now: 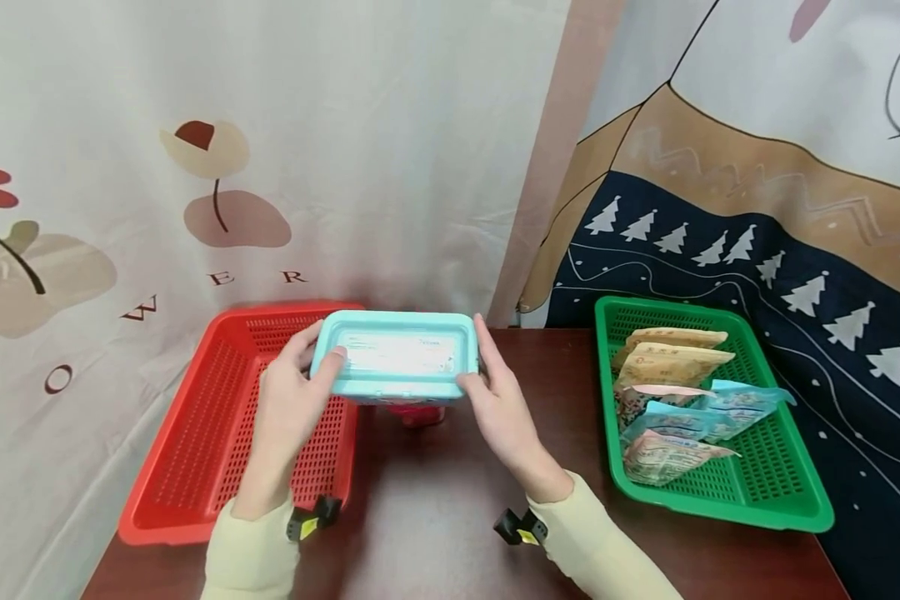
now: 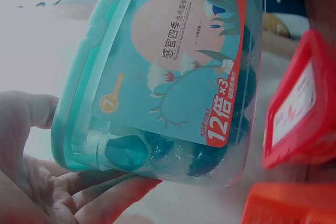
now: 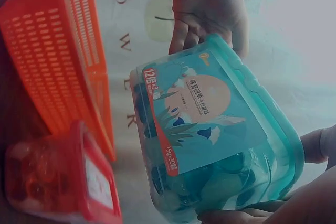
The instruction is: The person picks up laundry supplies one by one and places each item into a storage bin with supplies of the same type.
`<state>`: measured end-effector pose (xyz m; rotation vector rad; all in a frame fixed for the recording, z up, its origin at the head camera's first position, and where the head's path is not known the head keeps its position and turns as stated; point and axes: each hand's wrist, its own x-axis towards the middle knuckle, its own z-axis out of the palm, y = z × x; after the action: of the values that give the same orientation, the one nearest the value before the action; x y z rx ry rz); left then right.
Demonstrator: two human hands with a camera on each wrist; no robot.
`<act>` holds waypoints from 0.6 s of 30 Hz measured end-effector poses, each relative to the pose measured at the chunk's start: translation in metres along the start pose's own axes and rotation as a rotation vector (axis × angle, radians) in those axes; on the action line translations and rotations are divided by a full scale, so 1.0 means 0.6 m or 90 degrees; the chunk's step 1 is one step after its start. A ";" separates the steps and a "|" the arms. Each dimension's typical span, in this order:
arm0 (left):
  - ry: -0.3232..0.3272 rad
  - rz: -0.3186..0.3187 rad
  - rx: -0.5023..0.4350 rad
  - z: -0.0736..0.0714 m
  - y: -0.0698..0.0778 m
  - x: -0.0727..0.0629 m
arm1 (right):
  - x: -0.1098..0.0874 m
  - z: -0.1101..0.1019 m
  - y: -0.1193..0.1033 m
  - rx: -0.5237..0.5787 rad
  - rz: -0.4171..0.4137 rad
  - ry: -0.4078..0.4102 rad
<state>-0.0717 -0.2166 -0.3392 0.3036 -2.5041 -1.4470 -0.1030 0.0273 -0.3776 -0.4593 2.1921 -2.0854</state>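
Both hands hold up a clear plastic tub of laundry pods (image 2: 173,72) with a turquoise lid (image 1: 397,354), above the table. My left hand (image 1: 292,400) grips its left end, thumb on the lid and fingers underneath. The right hand (image 1: 502,408) holds the opposite end, its thumb at the lid's near corner. Dark teal pods (image 3: 231,177) show through the tub's wall below a blue printed label (image 3: 205,114). Behind and below, a second tub with a red lid (image 3: 97,177) stands on the table, mostly hidden in the head view.
To the left lies a red perforated basket (image 1: 172,500). A green basket (image 1: 795,500) at right contains several upright pouches, tan, blue and pink (image 1: 675,362). The dark brown table (image 1: 435,533) meets a printed curtain (image 1: 390,150) at its back.
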 end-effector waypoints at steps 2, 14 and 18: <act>0.009 -0.004 0.019 -0.013 -0.004 0.006 | 0.005 0.013 -0.004 0.010 0.003 -0.012; 0.007 -0.001 0.068 -0.103 -0.038 0.044 | 0.041 0.094 -0.015 0.034 0.014 -0.062; 0.000 -0.010 0.054 -0.129 -0.052 0.056 | 0.050 0.121 -0.016 0.055 0.022 -0.079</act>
<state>-0.0782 -0.3051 -0.3255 0.3381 -2.5732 -1.3497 -0.1110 -0.0509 -0.3689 -0.5238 2.0179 -2.0644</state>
